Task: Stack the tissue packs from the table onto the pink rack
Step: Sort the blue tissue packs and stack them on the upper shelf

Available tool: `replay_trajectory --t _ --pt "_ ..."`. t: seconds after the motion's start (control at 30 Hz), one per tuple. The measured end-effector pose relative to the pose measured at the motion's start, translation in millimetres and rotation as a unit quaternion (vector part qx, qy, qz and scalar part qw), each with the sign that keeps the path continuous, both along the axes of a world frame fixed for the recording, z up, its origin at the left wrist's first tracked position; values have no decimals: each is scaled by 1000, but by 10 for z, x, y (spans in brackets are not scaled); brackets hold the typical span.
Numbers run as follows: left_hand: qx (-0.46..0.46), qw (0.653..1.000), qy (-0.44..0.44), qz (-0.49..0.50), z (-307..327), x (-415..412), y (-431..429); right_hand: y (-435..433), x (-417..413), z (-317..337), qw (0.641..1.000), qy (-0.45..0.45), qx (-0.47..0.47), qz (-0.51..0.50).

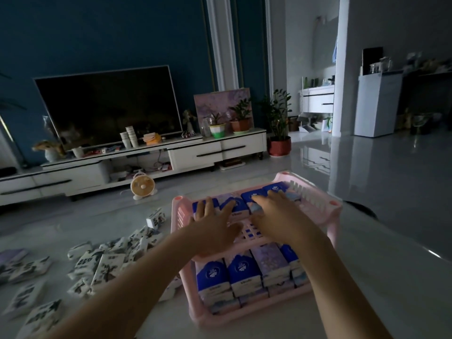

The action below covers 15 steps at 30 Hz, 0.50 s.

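Head view, dim room; rack at 12 o'clock from the body, two tiers, standing on the table. Lower tier filled with lower packs, blue and lilac, on edge, side by side. Upper tier: one row of like packs along the far edge at 12; near strip of that tier bare slats.

Hands:
- left hand: fingers straight, fanned wide, palm down, pressing on the left end of the row. Holding nothing.
- right hand: same posture, spread flat on the right half of the row. Holding nothing.
- thumbs turned in toward each other, apart.

From 9 round to 7 o'clock of the hands, loose packs: white with black print, heaped on the table, near the left forearm, well apart from the right hand. Long axes mixed, no common direction; some flat, some tilted on neighbours. At 10 o'clock, end pack upright, just beside the rack's far-left post.

Judged: row being squared up. Next pick to the left, hence left hand nearer; shortest reach at 9, beside the rack's left wall. Free slot: near strip of the upper tier, at 6 o'clock of the row. Probably best to turn each pack on edge to match before setting down.
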State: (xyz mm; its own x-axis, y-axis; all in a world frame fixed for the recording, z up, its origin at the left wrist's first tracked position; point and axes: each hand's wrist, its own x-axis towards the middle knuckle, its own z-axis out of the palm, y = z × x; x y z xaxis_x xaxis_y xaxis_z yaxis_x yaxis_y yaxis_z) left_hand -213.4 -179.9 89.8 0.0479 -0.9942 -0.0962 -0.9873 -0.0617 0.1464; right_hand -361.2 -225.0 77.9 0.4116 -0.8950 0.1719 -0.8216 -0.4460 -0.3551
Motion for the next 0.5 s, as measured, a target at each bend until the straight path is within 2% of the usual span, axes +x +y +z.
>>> replay_trajectory --t 0.1,0.2,0.3,0.4,0.5 --pt "-26 1000 11 7 -9 -22 9 42 -48 -9 994 -106 -18 -9" --pt "-48 999 23 7 -9 -42 25 99 -44 -87 969 -201 -139 -42" --pt "-54 998 18 -3 -3 -43 56 156 -24 -141 969 -151 -188 -56" --pt "-60 998 18 -19 -2 -35 63 158 -56 -101 979 -94 -177 -17" --pt "-59 998 9 -24 -18 -27 61 132 -75 -84 983 -106 -150 2"
